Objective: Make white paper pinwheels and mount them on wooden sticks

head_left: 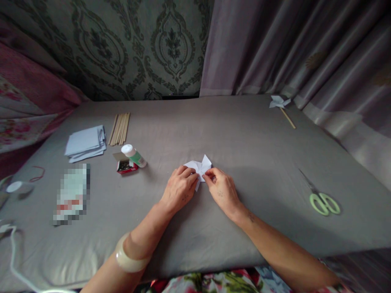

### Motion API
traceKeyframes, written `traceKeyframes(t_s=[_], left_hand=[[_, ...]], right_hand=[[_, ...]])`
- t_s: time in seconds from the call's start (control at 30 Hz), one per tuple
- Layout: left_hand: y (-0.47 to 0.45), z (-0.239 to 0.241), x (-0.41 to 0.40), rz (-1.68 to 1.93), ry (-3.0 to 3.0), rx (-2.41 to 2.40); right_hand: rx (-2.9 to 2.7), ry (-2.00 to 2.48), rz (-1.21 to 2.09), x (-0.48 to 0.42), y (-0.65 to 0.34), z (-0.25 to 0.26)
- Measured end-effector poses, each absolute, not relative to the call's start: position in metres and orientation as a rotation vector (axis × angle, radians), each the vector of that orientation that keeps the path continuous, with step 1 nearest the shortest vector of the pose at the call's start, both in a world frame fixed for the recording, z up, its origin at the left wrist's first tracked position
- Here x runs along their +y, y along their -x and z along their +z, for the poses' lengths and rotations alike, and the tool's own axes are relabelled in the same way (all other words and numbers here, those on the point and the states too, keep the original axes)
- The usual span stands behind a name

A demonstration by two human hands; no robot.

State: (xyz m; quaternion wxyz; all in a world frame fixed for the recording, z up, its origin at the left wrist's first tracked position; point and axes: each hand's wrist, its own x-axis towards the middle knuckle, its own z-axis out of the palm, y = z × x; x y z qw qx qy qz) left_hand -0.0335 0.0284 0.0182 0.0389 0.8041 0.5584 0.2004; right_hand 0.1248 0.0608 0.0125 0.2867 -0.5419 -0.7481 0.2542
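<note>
A white paper pinwheel (206, 162) with folded, pointed blades lies between my two hands at the middle of the cloth-covered table. My left hand (181, 186) is closed on its left side, fingertips near the centre. From the right, my right hand (222, 190) pinches the paper close to the centre, thumb and forefinger together. The fingers hide part of the paper, and I cannot tell whether a small pin is between them.
Left stand a glue bottle (134, 156), a small red box (126, 167), wooden sticks (120, 129), stacked white paper (85, 142) and a blurred packet (72, 193). Green-handled scissors (322, 201) lie right. A pinwheel on a stick (279, 102) rests at the far right. A white cable (14, 256) runs front left.
</note>
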Motion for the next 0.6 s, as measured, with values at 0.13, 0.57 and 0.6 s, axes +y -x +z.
traceKeyframes(t_s=[0.13, 0.57, 0.6], left_hand=[[0.0333, 0.0184, 0.0281, 0.629, -2.479, 1.707], [0.0332, 0.017, 0.0282, 0.611, -2.51, 1.714], [0.0332, 0.0168, 0.0281, 0.609, -2.511, 1.716]], right_hand=[[-1.992, 1.445, 0.669, 0.0618, -0.1246, 0.0115], [-1.999, 1.456, 0.66, 0.0631, -0.1242, 0.0111], [-2.0, 1.46, 0.659, 0.0633, -0.1241, 0.0114]])
